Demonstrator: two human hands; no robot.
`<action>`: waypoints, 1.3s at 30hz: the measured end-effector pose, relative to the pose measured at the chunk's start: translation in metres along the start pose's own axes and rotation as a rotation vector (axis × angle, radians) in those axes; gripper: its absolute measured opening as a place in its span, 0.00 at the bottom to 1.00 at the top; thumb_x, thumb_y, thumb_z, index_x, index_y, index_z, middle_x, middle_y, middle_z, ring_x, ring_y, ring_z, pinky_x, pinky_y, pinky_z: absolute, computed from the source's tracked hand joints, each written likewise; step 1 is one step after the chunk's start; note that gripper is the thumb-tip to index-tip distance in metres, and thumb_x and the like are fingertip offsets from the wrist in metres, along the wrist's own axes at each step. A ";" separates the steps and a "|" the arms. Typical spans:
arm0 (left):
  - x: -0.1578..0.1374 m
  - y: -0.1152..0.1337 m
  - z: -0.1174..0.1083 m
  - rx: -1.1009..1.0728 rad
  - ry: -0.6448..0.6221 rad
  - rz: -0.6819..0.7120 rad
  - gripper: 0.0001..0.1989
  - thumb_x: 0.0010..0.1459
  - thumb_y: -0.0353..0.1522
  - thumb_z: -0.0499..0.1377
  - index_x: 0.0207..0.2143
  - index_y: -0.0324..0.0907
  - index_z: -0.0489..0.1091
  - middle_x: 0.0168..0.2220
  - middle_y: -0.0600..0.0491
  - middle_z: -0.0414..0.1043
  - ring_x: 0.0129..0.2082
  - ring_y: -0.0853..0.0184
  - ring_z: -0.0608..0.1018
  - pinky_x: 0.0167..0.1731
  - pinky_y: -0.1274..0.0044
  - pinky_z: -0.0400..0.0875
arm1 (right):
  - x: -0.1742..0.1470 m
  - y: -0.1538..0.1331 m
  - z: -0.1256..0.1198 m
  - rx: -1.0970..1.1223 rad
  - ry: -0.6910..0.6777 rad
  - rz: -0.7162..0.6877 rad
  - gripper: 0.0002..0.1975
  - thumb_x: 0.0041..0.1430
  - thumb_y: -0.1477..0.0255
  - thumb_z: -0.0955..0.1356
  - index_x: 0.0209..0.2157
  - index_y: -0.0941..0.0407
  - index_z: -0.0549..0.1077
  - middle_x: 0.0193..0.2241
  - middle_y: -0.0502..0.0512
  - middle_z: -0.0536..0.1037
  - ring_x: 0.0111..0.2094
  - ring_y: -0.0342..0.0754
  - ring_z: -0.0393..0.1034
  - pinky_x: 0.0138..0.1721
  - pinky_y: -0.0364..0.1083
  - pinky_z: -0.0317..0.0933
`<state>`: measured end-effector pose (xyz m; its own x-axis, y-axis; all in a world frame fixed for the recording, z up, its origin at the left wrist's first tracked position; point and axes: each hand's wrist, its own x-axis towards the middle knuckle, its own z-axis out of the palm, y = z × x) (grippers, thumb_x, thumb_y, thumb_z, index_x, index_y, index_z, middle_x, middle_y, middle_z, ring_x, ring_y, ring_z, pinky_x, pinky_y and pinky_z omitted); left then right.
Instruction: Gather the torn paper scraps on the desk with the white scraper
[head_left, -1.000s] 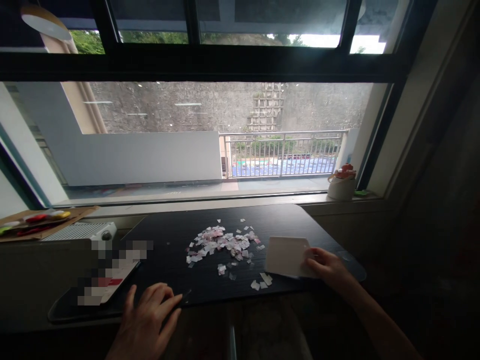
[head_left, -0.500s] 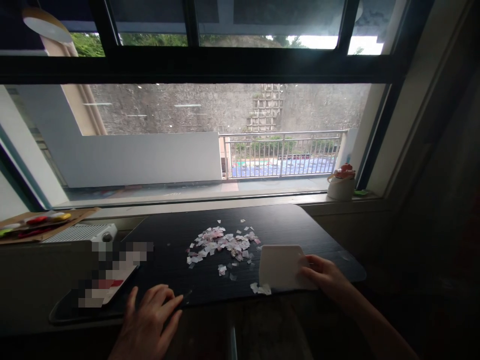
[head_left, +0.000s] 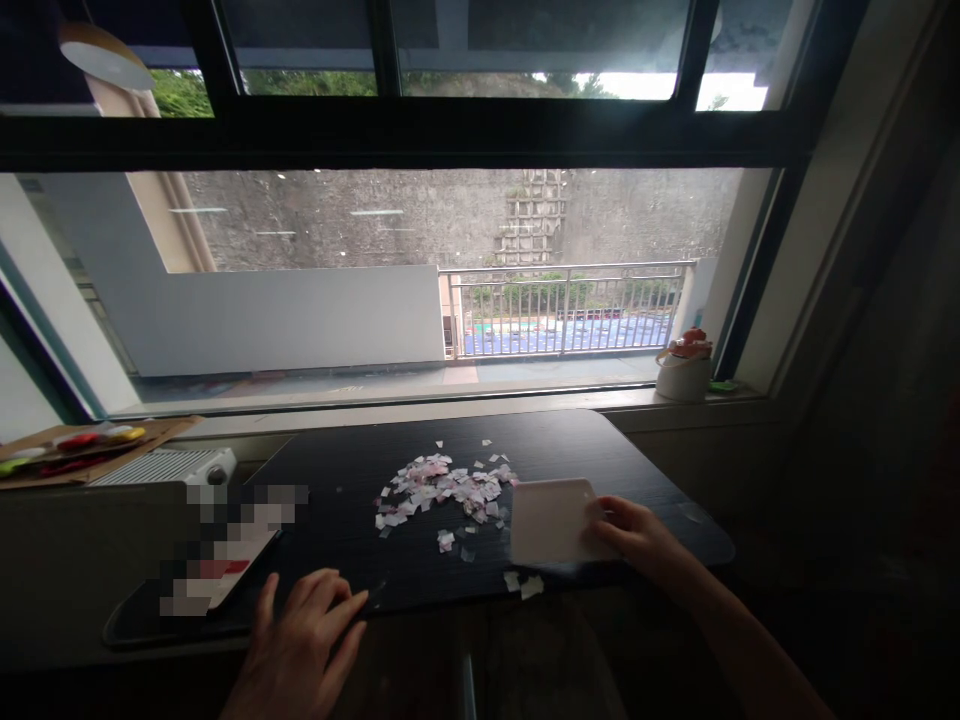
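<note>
My right hand (head_left: 637, 535) is closed on the right edge of a white, rounded-square flat piece (head_left: 551, 520), perhaps a shallow tray or lid. It is over the right part of the dark table (head_left: 600, 445), and I cannot tell whether it touches the top. Left of it lies a loose heap of small white and pinkish paper scraps (head_left: 442, 485). A few more scraps (head_left: 531, 586) lie by the near edge, just below the white piece. My left hand (head_left: 304, 630) rests palm down at the front edge, fingers apart, with a faint clear sliver by its index fingertip.
A pale flat item (head_left: 255, 540), partly blurred out, lies on the table's left side. Beyond it are a white heater (head_left: 169, 466) and cardboard (head_left: 161, 432) with colourful pieces. A white bottle with a reddish top (head_left: 684, 372) stands on the windowsill at right.
My right hand has moved the white piece a little left and away from me, uncovering more of the scraps near the front edge. My left hand has hardly moved.
</note>
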<state>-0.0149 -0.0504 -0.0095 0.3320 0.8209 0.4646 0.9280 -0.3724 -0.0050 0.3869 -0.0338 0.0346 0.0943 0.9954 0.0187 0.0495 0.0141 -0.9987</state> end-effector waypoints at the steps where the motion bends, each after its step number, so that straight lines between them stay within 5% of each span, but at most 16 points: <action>1: 0.000 0.000 0.000 -0.003 -0.002 0.000 0.13 0.53 0.35 0.52 0.39 0.53 0.73 0.38 0.53 0.73 0.46 0.59 0.72 0.55 0.50 0.45 | 0.003 0.001 0.001 -0.015 -0.024 0.008 0.12 0.41 0.69 0.72 0.31 0.59 0.74 0.26 0.51 0.81 0.28 0.50 0.75 0.29 0.45 0.67; 8: -0.001 0.000 0.001 -0.002 -0.006 -0.008 0.14 0.53 0.35 0.52 0.39 0.53 0.74 0.38 0.53 0.73 0.47 0.59 0.71 0.55 0.51 0.43 | -0.005 -0.008 0.005 -0.021 -0.132 0.017 0.13 0.42 0.68 0.71 0.32 0.59 0.74 0.27 0.52 0.81 0.29 0.49 0.75 0.29 0.44 0.67; 16: 0.000 0.001 0.001 0.005 -0.002 -0.011 0.14 0.53 0.34 0.52 0.39 0.52 0.73 0.38 0.53 0.73 0.47 0.60 0.71 0.56 0.51 0.43 | -0.014 -0.008 -0.016 -0.091 0.043 -0.010 0.12 0.41 0.66 0.71 0.30 0.56 0.73 0.22 0.48 0.79 0.23 0.47 0.74 0.21 0.42 0.64; 21: 0.000 0.000 0.004 -0.004 -0.006 -0.010 0.14 0.53 0.35 0.52 0.40 0.52 0.74 0.38 0.53 0.73 0.47 0.60 0.70 0.56 0.52 0.41 | -0.014 -0.004 -0.020 -0.124 -0.037 0.035 0.14 0.40 0.64 0.71 0.31 0.57 0.75 0.27 0.51 0.81 0.29 0.51 0.76 0.28 0.45 0.68; 27: 0.002 0.003 -0.003 -0.005 -0.012 -0.010 0.14 0.53 0.34 0.52 0.39 0.53 0.74 0.38 0.52 0.74 0.47 0.59 0.71 0.55 0.50 0.44 | -0.017 -0.004 -0.011 -0.056 -0.017 -0.009 0.14 0.42 0.65 0.71 0.32 0.58 0.75 0.27 0.52 0.81 0.27 0.50 0.75 0.25 0.44 0.67; 34: 0.006 0.011 -0.013 -0.029 -0.042 -0.034 0.14 0.52 0.32 0.53 0.38 0.51 0.74 0.37 0.51 0.74 0.45 0.59 0.72 0.53 0.49 0.49 | -0.001 0.000 0.012 -0.071 0.222 -0.175 0.17 0.43 0.59 0.71 0.32 0.57 0.71 0.25 0.54 0.81 0.28 0.53 0.76 0.26 0.46 0.68; 39: 0.006 0.018 -0.018 -0.054 -0.046 -0.032 0.13 0.52 0.30 0.53 0.38 0.50 0.74 0.36 0.52 0.73 0.45 0.60 0.71 0.54 0.48 0.47 | -0.010 0.012 0.038 -0.077 0.184 -0.164 0.19 0.43 0.56 0.71 0.32 0.56 0.71 0.25 0.55 0.81 0.28 0.54 0.76 0.28 0.48 0.69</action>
<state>0.0006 -0.0595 0.0093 0.3105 0.8516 0.4224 0.9285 -0.3670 0.0574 0.3485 -0.0397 0.0210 0.2573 0.9463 0.1958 0.1541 0.1599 -0.9750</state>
